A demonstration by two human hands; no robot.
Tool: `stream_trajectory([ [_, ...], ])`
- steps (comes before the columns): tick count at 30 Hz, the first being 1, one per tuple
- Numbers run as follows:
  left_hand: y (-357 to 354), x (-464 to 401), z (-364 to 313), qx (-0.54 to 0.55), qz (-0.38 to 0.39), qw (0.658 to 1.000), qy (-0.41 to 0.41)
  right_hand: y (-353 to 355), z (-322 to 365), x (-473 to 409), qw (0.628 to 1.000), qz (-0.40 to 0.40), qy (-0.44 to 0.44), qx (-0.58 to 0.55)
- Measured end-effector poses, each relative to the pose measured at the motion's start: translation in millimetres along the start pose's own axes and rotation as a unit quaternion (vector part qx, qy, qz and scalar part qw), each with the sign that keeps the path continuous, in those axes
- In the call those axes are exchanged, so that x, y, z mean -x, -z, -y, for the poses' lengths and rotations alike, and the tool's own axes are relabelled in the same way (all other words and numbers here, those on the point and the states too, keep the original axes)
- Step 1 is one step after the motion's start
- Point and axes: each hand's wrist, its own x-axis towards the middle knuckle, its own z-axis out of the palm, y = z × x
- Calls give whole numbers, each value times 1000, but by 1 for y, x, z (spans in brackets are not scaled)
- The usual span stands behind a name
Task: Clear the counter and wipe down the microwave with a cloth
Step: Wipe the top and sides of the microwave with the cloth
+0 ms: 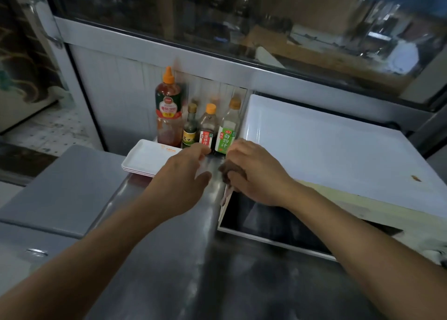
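Right hand [254,172] bunched around a brown cloth [228,173] at the white microwave's [338,155] front-left corner, left hand [183,174] loosely spread, holding nothing, reaching toward sauce bottles [208,128] at twelve o'clock, stacked white trays [147,157] at ten o'clock on the steel counter [181,259]

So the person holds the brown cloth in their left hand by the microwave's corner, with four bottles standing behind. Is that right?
Not quite: the head view shows the brown cloth in the right hand, not the left. It is by the microwave corner, with four bottles behind.
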Motion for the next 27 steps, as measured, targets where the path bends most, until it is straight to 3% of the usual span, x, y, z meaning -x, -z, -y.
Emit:
stream_trajectory([
  [4,-1,0,-6,-15,6,999,-31,-7,11,29,993,-50,-9,103],
  [8,-8,-8,-13,-11,28,999,-9,-2,-7,68,984,-62,-89,144],
  [15,-35,-12,-36,22,89,993,-77,12,-44,139,950,-77,-238,188],
  [23,-46,-9,-50,-2,67,997,-28,-16,-1,72,962,-146,-169,154],
  [27,-56,-6,-66,-107,35,993,-26,-7,-34,106,961,-167,-119,183],
])
